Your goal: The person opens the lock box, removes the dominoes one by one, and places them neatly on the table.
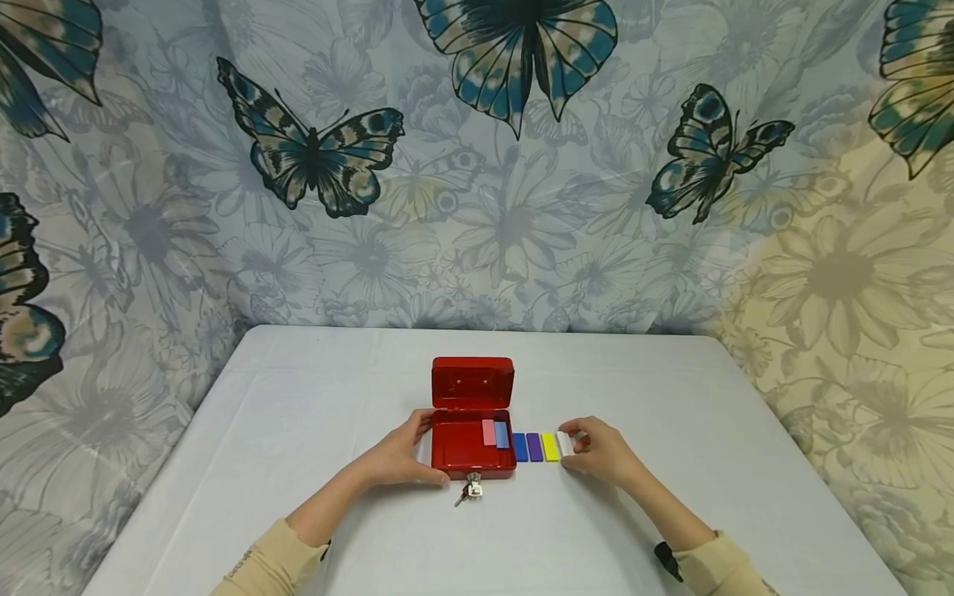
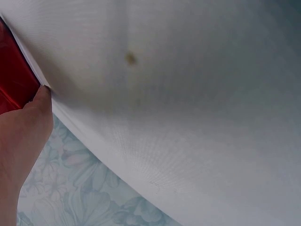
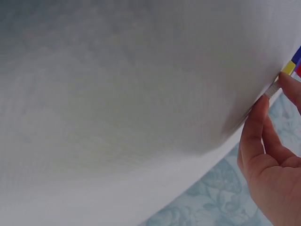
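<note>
A red metal cash box (image 1: 473, 473) stands with its lid raised on the white table. My left hand (image 1: 405, 454) holds its left side, fingers toward the back corner and thumb at the front corner. Inside, against the right wall, lie a pink block (image 1: 489, 432) and a light blue block (image 1: 502, 435). Right of the box runs a row: a blue block (image 1: 520, 448), a purple block (image 1: 534, 448) and a yellow block (image 1: 550, 448). At the row's right end my right hand (image 1: 602, 454) pinches a slightly tilted white block (image 1: 564, 444) between thumb and fingers.
A small padlock (image 1: 474, 485) hangs at the box's front with keys (image 1: 464, 495) on the tablecloth. The white-covered table (image 1: 335, 372) reaches back to a wall cloth (image 1: 514, 248) printed with butterflies and flowers.
</note>
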